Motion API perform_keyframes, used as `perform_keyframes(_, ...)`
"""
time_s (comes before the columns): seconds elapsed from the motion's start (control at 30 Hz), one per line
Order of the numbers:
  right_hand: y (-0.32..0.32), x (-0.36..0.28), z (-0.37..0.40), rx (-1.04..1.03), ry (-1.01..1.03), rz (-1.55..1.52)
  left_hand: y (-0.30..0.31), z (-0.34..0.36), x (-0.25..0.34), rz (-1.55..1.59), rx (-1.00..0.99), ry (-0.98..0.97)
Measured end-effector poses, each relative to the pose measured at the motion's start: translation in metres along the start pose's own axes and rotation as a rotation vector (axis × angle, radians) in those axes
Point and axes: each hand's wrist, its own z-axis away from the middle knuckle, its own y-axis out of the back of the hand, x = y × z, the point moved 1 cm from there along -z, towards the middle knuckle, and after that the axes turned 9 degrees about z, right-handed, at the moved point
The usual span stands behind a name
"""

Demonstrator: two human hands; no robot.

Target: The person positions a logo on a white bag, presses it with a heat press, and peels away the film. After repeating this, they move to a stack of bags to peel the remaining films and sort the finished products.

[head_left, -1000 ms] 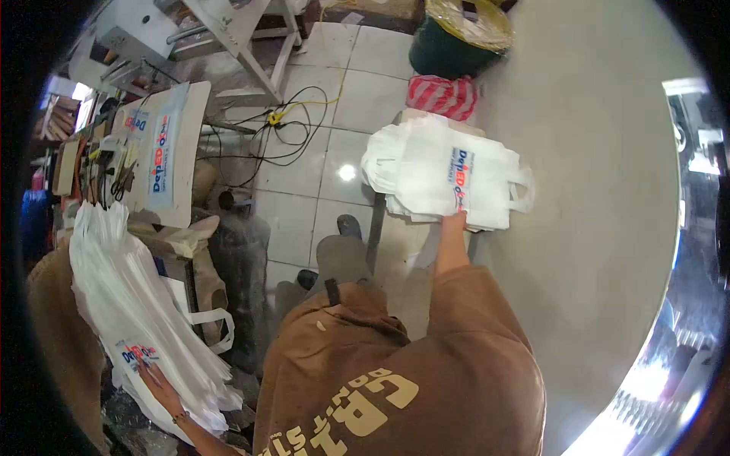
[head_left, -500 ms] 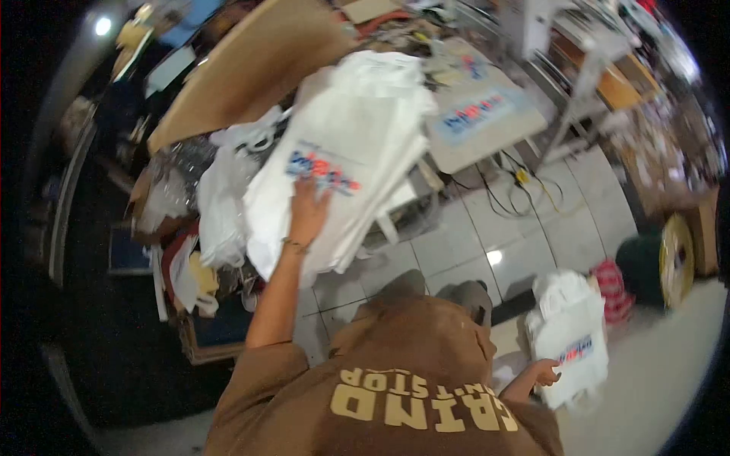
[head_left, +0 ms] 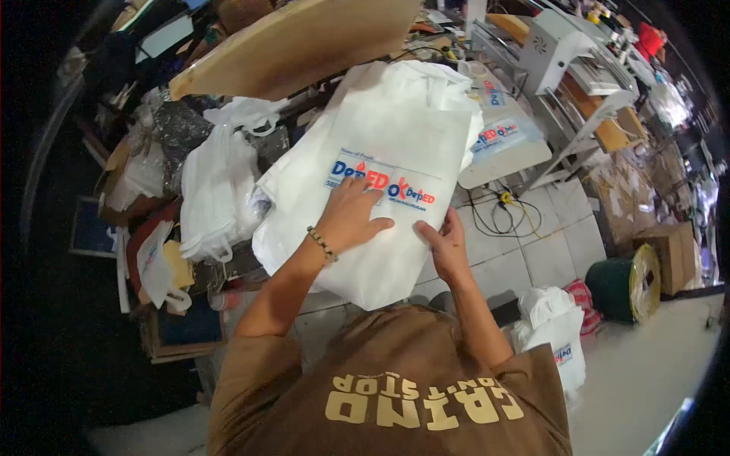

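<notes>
A stack of white bags (head_left: 304, 163) lies in front of me, and the top white bag (head_left: 426, 125) carries "DepED" and "OK DepED" printing in blue and red. My left hand (head_left: 351, 216), with a beaded bracelet at the wrist, rests flat on this bag with its fingers over the print and thumb spread. At the bag's right edge, my right hand (head_left: 449, 243) has its thumb on top and its other fingers along the side, partly hidden, closed on the edge.
White handled bags (head_left: 217, 186) hang at the left beside a curved tan board (head_left: 296, 49). A printed platen (head_left: 502, 152) and a grey machine (head_left: 559, 45) stand at the right. Black and yellow cables (head_left: 506, 199) lie on the tiles. More printed bags (head_left: 551, 327) sit lower right, near a green spool (head_left: 612, 289).
My right hand has moved from the bags at the lower right up to the stack's right edge. My left hand has shifted right and stays on the print.
</notes>
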Motion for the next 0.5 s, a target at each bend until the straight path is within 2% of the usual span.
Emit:
perform_keyframes(0.03,-0.001,0.002,-0.002,-0.008,0.051,0.008,-0.005,-0.003,-0.004,0.009,-0.003,-0.018)
perform_keyframes(0.1,0.001,-0.002,0.003,0.032,0.053,0.000,-0.015,-0.011,-0.009,0.252,0.119,-0.399)
perform_keyframes(0.17,0.004,-0.005,0.011,-0.039,-0.014,-0.064,-0.025,-0.016,-0.005,0.280,0.122,-0.453)
perform_keyframes(0.33,0.006,-0.005,0.020,-0.008,-0.018,-0.022,-0.034,-0.026,0.002,0.305,0.118,-0.552)
perform_keyframes(0.4,0.007,-0.003,0.024,-0.002,-0.005,-0.010,-0.029,-0.027,0.005,0.200,0.174,-0.679)
perform_keyframes(0.43,0.006,-0.006,0.027,0.054,0.025,0.045,-0.031,-0.029,0.005,0.203,0.166,-0.684)
perform_keyframes(0.5,0.006,-0.007,0.029,0.118,0.053,0.101,-0.035,-0.036,-0.001,0.456,0.182,-0.343)
